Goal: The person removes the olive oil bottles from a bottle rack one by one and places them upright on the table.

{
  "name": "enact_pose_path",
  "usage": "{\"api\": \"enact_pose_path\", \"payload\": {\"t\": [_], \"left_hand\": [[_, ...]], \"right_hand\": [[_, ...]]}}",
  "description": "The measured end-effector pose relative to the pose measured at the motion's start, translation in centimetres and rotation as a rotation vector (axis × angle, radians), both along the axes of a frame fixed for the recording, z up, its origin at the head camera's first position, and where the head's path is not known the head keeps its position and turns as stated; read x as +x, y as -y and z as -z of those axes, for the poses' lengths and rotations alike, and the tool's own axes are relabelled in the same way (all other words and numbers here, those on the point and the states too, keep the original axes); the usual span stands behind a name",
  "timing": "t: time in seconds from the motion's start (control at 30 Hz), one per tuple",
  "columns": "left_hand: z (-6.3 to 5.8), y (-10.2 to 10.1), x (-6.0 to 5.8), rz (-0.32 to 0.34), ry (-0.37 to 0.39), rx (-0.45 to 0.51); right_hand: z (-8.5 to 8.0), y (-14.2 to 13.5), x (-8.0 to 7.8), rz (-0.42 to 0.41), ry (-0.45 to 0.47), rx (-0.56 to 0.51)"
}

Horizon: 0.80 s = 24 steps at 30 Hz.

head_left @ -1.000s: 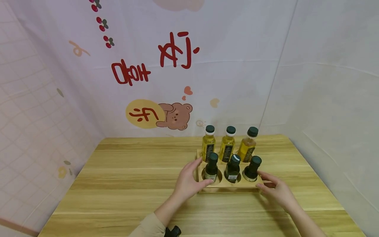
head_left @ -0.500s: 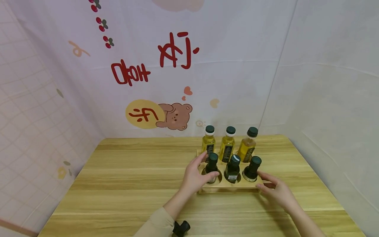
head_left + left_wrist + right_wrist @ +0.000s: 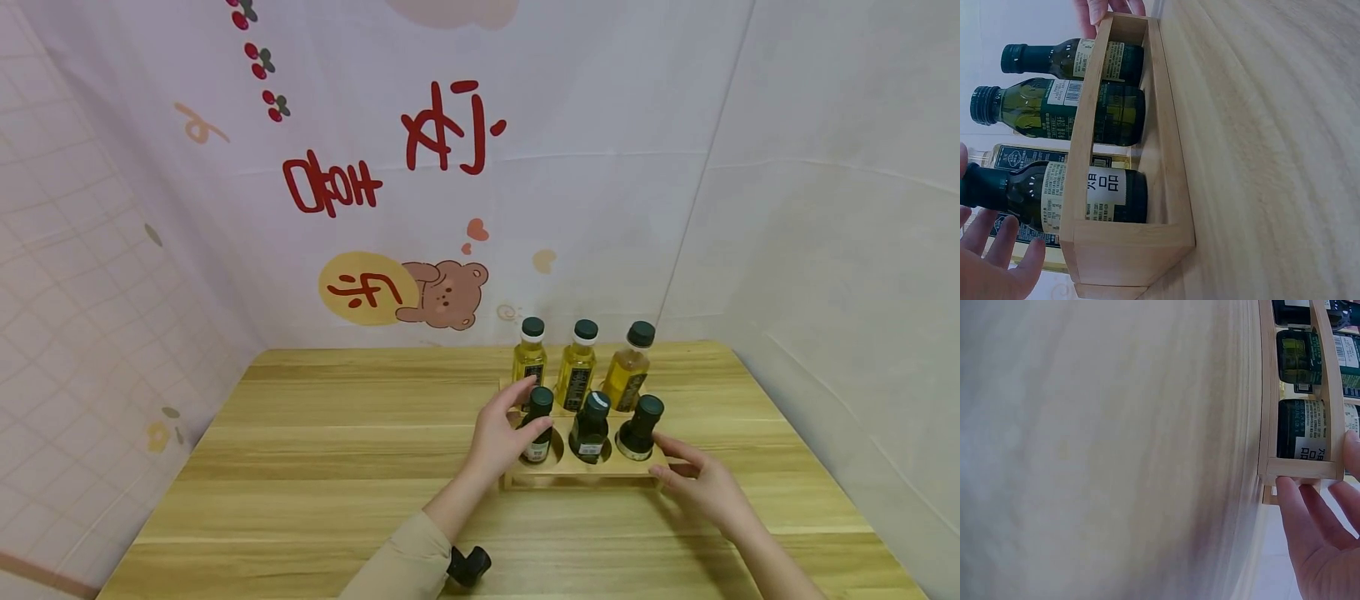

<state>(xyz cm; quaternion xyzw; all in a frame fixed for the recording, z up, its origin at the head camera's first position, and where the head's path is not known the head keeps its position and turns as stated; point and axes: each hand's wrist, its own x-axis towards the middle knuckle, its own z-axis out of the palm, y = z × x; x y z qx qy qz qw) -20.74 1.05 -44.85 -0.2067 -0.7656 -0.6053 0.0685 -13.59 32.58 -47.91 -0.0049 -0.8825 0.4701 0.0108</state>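
- While a black device [image 3: 469,568] sits beside the left sleeve [image 3: 412,557], the right hand [image 3: 705,490] pinches the near right corner of the wooden rack [image 3: 558,468] between thumb and fingers.
- The left hand [image 3: 498,435] is around the neck of a dark bottle [image 3: 537,450] at the rack's near left corner; its fingers are spread, and I cannot tell if they press.
- The rack stands toward the table's [image 3: 337,467] far right corner.
- Two more dark bottles [image 3: 590,429] stand along the rack's near edge.
- Three yellow bottles [image 3: 577,372] follow its far edge.
- Behind hangs a printed cloth [image 3: 585,167].
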Motion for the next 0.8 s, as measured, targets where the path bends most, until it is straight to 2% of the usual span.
{"api": "enact_pose_path", "payload": {"t": [0.13,0.43,0.8], "left_hand": [[-0.02,-0.19,-0.2,0.004,0.001,0.005],[-0.56,-0.49,-0.43,0.003,0.036,0.082],[-0.63,-0.44,-0.25,0.005,0.059,0.101]], "right_hand": [[-0.01,-0.05,0.0,0.005,0.018,0.01],[-0.08,-0.01,0.14,-0.005,0.028,-0.025],[-0.11,-0.02,0.07,-0.004,0.029,-0.004]]}}
